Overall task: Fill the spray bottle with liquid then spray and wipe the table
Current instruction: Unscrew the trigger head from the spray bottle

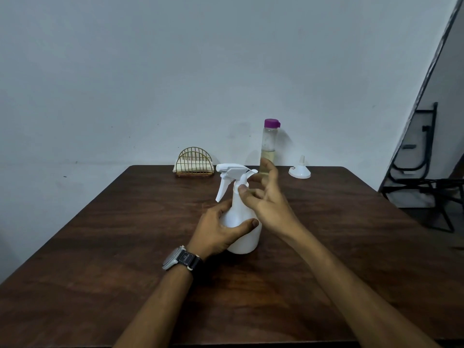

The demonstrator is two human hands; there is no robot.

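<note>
My left hand (pixel 221 228), watch (pixel 182 258) on its wrist, grips the belly of the white spray bottle (pixel 244 238), which stands upright mid-table (pixel 100 247). My right hand (pixel 267 204) is just right of its neck, fingers spread loose and blurred, thumb tip touching the collar. At the far edge stand a wire napkin holder (pixel 194 163) on the left, a purple-capped clear bottle (pixel 270 144) behind my right fingers, and a funnel (pixel 300 169) mouth-down on the right.
</note>
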